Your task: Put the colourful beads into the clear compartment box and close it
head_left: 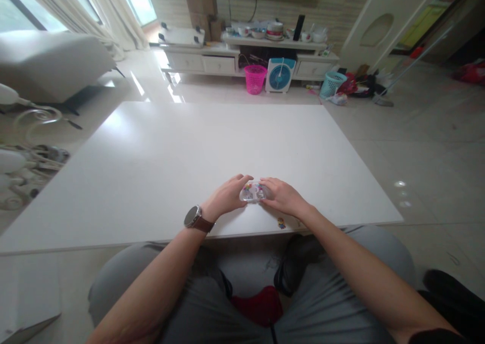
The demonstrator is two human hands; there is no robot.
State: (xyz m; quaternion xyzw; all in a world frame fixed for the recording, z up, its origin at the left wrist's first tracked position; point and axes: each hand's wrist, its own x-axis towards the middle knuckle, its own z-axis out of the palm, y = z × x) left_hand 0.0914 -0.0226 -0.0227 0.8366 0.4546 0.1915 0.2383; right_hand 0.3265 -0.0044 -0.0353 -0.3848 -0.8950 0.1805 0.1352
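Note:
Between my two hands is a small clear plastic box (253, 192) with tiny colourful pieces inside, at the near part of the white table (212, 147). My left hand (229, 196), with a watch (193, 216) on its wrist, grips the box's left end between thumb and fingers. Around the right end are the thumb and fingers of my right hand (283, 196). Whether the box rests on the table or is slightly raised, I cannot tell. Near the table's front edge, below my right hand, lies a small yellow and blue figure (281, 223). A faint small item beside it is partly hidden by my right forearm.
Beyond the table stand a pink basket (255, 79), a blue and white fan (280, 75) and a light blue basket (332, 85). A low white cabinet (220, 63) holds dishes. My knees are under the table's front edge.

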